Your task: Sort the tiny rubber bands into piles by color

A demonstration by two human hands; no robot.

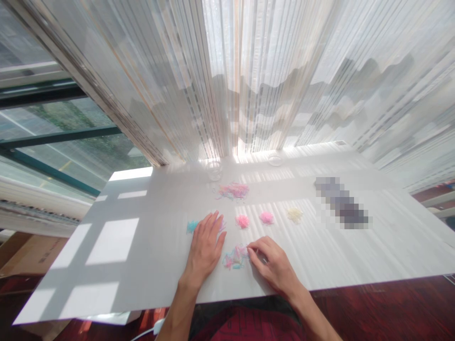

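On the white table (159,265), my left hand (206,244) lies with its fingers spread, partly covering a small purple pile (222,224) beside a teal pile (192,227). My right hand (272,260) has thumb and forefinger pinched at the right edge of a mixed-colour pile (234,257); what is between the fingertips is too small to make out. A red-pink pile (242,221), a pink pile (266,217) and a pale yellow pile (294,215) form a row beyond my right hand. Farther back lies a larger mixed pink pile (233,190).
Clear round containers (214,170) stand near the back edge, with a clear ring-shaped item (275,159) to their right. A pixelated dark object (343,203) lies on the right side. Curtains (256,85) hang behind the table, and a cardboard box (33,253) is at the lower left.
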